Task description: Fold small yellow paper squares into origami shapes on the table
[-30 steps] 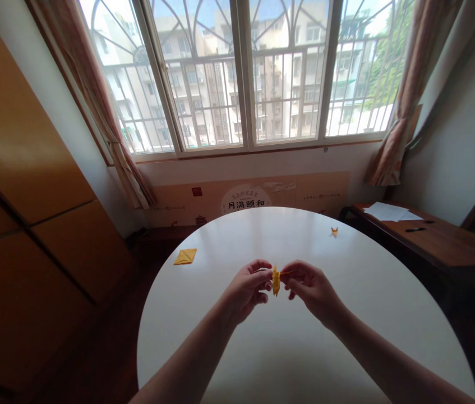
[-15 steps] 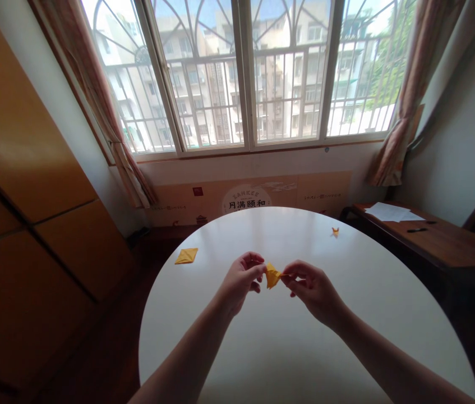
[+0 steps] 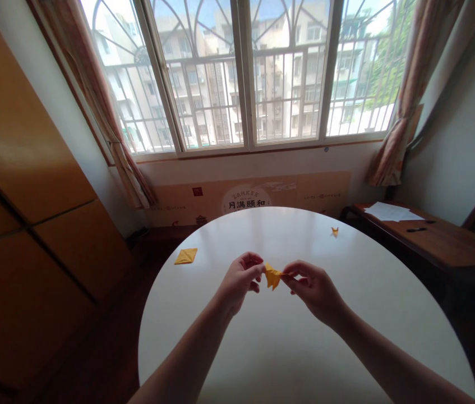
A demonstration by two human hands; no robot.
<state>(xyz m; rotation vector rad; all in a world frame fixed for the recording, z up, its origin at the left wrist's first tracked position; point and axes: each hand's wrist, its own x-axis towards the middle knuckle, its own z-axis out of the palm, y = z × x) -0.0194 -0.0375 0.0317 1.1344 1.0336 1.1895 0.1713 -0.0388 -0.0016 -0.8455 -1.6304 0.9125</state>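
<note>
Between my two hands, above the white round table (image 3: 287, 348), is a yellow folded-paper figure (image 3: 272, 276) with pointed flaps hanging down. My left hand (image 3: 243, 280) pinches its left end between thumb and fingers. At its right tip, my right hand (image 3: 307, 282) grips a thin paper point the same way. Farther left on the table lies a stack of yellow square paper (image 3: 185, 256). A small orange origami piece (image 3: 335, 231) with raised points stands near the far right edge.
Beyond the table's far edge is a printed cardboard panel (image 3: 170, 196) under the barred window. A wooden side table (image 3: 439, 244) at the right carries white papers (image 3: 392, 212) and a dark object, perhaps glasses (image 3: 416, 229). Wooden cabinets (image 3: 22, 140) rise at the left.
The yellow paper figure has shifted in shape slightly, its lower flaps now more spread. Both hands keep their pinch in almost the same place.
</note>
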